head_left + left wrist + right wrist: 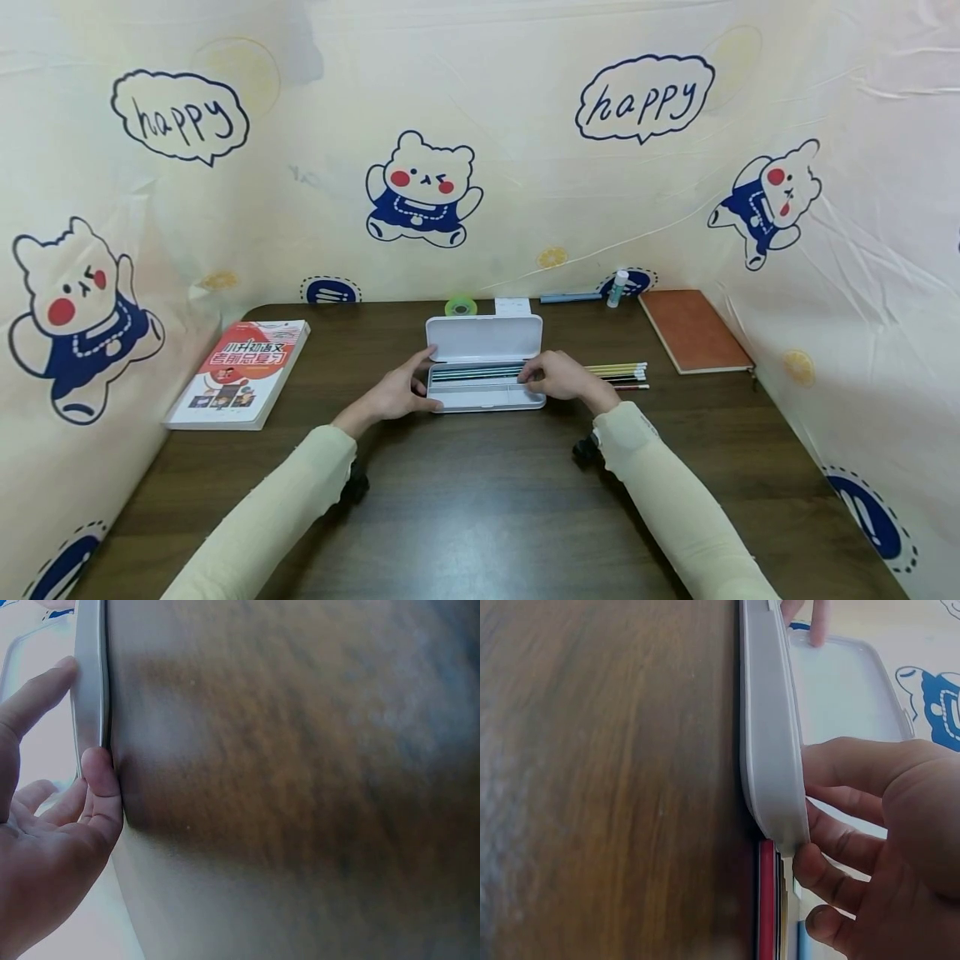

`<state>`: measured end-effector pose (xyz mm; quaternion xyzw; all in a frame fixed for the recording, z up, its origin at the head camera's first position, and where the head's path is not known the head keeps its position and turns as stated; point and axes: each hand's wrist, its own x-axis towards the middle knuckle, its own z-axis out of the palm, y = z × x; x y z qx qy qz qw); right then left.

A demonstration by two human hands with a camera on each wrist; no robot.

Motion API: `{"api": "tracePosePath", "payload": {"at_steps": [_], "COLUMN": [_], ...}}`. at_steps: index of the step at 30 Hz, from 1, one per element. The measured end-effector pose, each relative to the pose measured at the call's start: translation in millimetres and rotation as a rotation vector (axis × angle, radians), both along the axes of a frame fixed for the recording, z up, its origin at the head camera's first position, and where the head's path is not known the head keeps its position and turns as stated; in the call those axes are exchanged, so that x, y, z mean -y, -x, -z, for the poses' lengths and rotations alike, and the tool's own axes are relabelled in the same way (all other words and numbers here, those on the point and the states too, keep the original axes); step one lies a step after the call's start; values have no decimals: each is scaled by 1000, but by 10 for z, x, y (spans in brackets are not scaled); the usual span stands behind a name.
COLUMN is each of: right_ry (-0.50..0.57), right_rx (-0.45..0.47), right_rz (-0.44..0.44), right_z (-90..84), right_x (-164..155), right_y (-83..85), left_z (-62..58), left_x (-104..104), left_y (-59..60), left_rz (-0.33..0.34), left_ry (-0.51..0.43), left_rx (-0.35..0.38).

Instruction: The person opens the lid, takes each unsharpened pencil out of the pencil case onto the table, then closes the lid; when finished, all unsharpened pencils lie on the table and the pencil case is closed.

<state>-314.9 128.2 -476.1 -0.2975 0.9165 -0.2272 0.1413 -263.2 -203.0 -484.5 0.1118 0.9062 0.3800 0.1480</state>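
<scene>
An opened white pencil case (487,400) lies on the table, lid (483,338) tipped back. Dark green pencils (472,372) lie lengthwise inside. My left hand (395,392) holds the case's left end, thumb at the near corner and fingers toward the lid. Fingertips touch the case wall (88,690) in the left wrist view. My right hand (557,375) reaches over the case's right end, fingers bent down into it at the pencils' ends. Fingers also lie at the rim (799,735) in the right wrist view. Whether they pinch a pencil is hidden.
More pencils (626,371), yellow and dark, lie right of the case. A book (240,375) is at left, a brown notebook (693,329) at right. Along the back are green tape (461,306), a white block (512,307), a blue stick-like item (570,297) and a glue stick (617,289).
</scene>
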Motion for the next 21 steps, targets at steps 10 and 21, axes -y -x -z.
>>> {"api": "tracePosePath", "payload": {"at_steps": [10, 21], "right_ry": [4, 35], "right_rx": [11, -13], "right_rz": [35, 50], "right_z": [-28, -38], "right_x": [40, 56], "right_y": [-19, -29], "left_z": [4, 8], "left_x": [1, -4], "left_y": [7, 12], "left_rz": [2, -1], "left_ry": [-1, 12], "left_rx": [2, -1]}}
